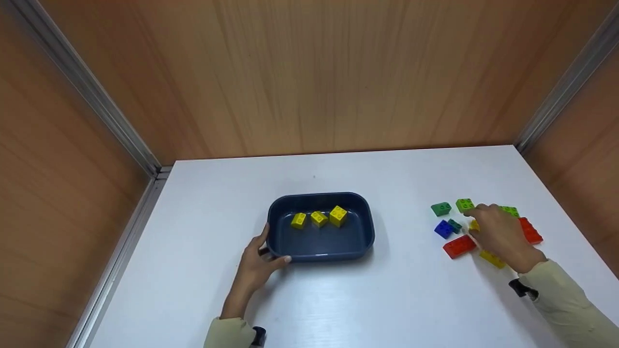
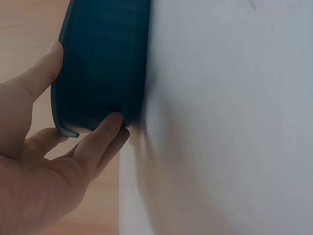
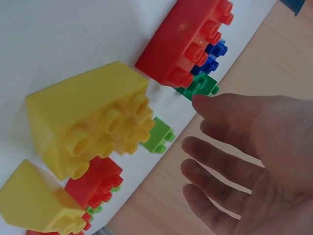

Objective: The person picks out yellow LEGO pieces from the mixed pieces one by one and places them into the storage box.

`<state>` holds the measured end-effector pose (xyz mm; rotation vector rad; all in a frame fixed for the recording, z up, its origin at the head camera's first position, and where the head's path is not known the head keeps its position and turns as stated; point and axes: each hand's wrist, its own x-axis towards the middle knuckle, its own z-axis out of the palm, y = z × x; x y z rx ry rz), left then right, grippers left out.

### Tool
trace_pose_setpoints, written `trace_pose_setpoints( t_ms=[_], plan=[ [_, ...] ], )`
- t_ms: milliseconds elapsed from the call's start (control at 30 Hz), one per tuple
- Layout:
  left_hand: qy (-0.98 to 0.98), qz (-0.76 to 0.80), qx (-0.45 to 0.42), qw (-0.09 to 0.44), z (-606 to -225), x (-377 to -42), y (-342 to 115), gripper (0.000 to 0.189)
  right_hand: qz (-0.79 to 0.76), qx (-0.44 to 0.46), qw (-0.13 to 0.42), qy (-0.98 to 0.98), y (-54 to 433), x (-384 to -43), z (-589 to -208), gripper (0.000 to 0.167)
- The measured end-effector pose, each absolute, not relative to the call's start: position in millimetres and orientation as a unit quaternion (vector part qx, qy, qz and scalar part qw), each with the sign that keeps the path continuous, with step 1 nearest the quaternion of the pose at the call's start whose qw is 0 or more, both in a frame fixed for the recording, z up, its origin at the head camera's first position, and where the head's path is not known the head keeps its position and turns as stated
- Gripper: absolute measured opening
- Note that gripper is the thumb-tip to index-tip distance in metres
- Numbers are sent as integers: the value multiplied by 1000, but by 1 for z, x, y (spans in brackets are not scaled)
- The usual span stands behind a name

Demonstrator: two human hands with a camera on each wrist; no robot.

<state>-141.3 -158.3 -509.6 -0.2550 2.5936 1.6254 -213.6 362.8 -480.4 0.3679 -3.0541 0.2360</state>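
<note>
A dark blue rectangular dish (image 1: 321,244) with rounded corners holds three small yellow toy bricks (image 1: 319,219). My left hand (image 1: 255,265) grips its near-left corner, thumb along the front wall and fingers at the left end, as the left wrist view (image 2: 54,161) also shows. Over a loose group of toy bricks at the right, my right hand (image 1: 500,234) hovers with nothing in it. In the right wrist view its fingers (image 3: 222,161) are spread and loosely bent. Nearest to it are a yellow brick (image 3: 83,98) and a red brick (image 3: 178,34); the hand hides part of the group in the head view.
Around the right hand lie a blue brick (image 1: 443,229), green bricks (image 1: 441,209), a light green brick (image 1: 464,205) and another red brick (image 1: 530,231). The white table (image 1: 319,309) meets a wooden panel (image 1: 329,77) at the back, with panels on both sides.
</note>
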Motion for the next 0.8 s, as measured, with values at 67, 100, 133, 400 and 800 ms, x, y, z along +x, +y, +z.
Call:
trace_pose_setpoints(
  t_ms=[67, 100, 133, 400, 800],
  plan=[
    [843, 530, -84, 36, -510, -141, -158, 104, 72, 118, 28, -990, 366, -213, -482, 51],
    [843, 530, -84, 36, -510, -141, -159, 104, 69, 118, 29, -990, 367, -213, -483, 51],
    [843, 530, -83, 35, -510, -141, -159, 104, 64, 119, 31, -990, 368, -212, -484, 51],
    [843, 530, -86, 35, -511, -141, -159, 104, 29, 132, 41, -990, 375, -213, -491, 49],
    [845, 528, -84, 30, -511, -141, -158, 102, 13, 145, 25, -989, 380, -215, -499, 41]
  ],
)
